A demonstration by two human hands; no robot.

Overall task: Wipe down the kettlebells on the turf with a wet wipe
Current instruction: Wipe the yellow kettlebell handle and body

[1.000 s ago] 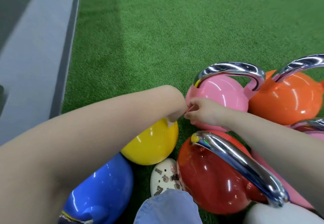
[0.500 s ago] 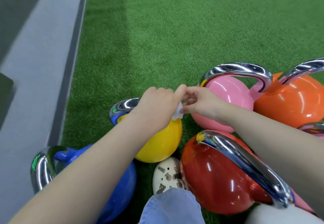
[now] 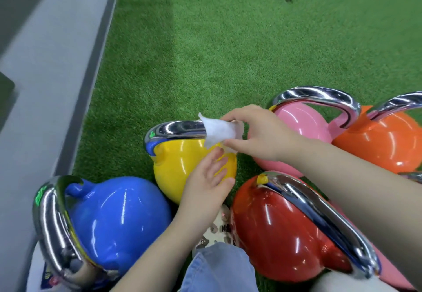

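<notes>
We see the white wet wipe (image 3: 219,131) pinched by our right hand (image 3: 262,136), over the chrome handle of the glossy yellow kettlebell (image 3: 180,166). Our left hand (image 3: 206,181) rests spread on that bell. We count five full kettlebells on green turf (image 3: 228,51): yellow, blue (image 3: 114,221), red (image 3: 280,237), pink (image 3: 303,122), orange (image 3: 383,143).

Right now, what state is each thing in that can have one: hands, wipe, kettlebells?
Right hand: pinches the wet wipe.
Left hand: fingers straight, against the yellow kettlebell, holding nothing.
Wet wipe: partly unfolded, held over the yellow kettlebell's handle.
Yellow kettlebell: upright on the turf.
Blue kettlebell: tipped, handle toward the camera.
Red kettlebell: tipped likewise.
Pink kettlebell: upright.
Orange kettlebell: upright.
</notes>
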